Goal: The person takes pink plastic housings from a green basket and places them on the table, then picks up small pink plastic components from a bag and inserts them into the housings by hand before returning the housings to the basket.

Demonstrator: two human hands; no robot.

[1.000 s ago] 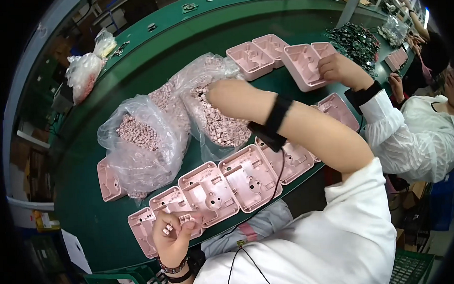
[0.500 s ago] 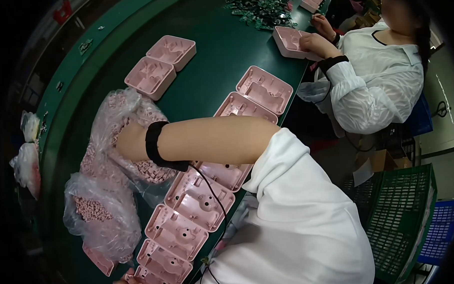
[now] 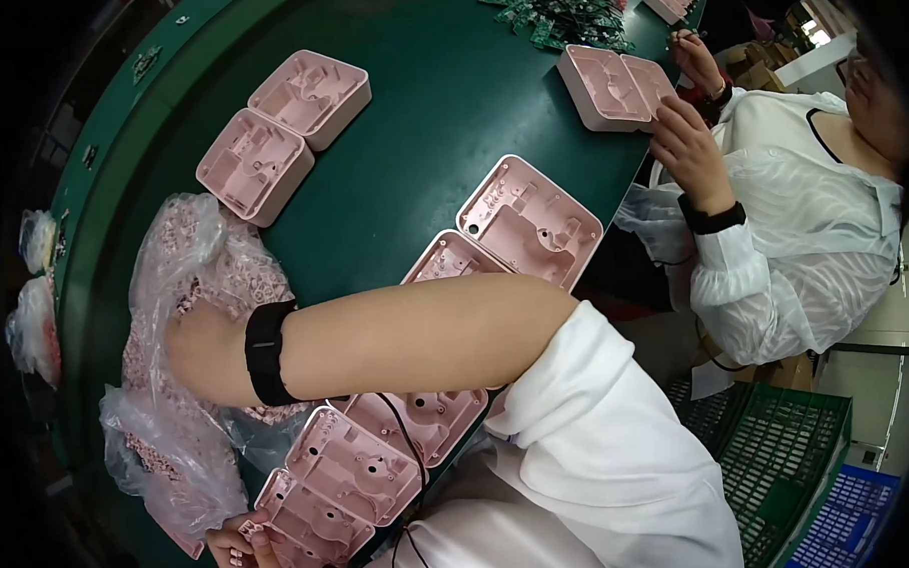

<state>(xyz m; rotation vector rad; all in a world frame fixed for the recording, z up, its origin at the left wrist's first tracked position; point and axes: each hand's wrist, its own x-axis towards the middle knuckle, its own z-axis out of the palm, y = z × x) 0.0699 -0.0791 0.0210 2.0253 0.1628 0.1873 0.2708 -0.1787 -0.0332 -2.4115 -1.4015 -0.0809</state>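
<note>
Wearing a black wrist band, my right arm stretches across a row of pink plastic shells (image 3: pixel 373 469). My right hand (image 3: pixel 206 348) is sunk in a clear plastic bag (image 3: pixel 171 474) heaped with small pink plastic parts (image 3: pixel 254 279); its fingers are hidden. At the lower edge my left hand (image 3: pixel 252 563) is closed, with a few small pink plastic parts (image 3: pixel 238 558) between its fingers, beside the nearest shell. Part of the row lies under my right forearm, out of sight.
Two deeper pink shells (image 3: pixel 308 99) stand beyond the bag. A pile of green circuit boards (image 3: pixel 560 10) lies at the far end of the green table (image 3: pixel 409 115). On the right a co-worker's hand (image 3: pixel 695 155) is near another pink shell (image 3: pixel 600 89). Green (image 3: pixel 781 473) and blue crates (image 3: pixel 843 521) stand below.
The view has shifted, and more of my left hand shows. My right hand stays in the bag. The co-worker's nearer hand has spread its fingers beside the shell.
</note>
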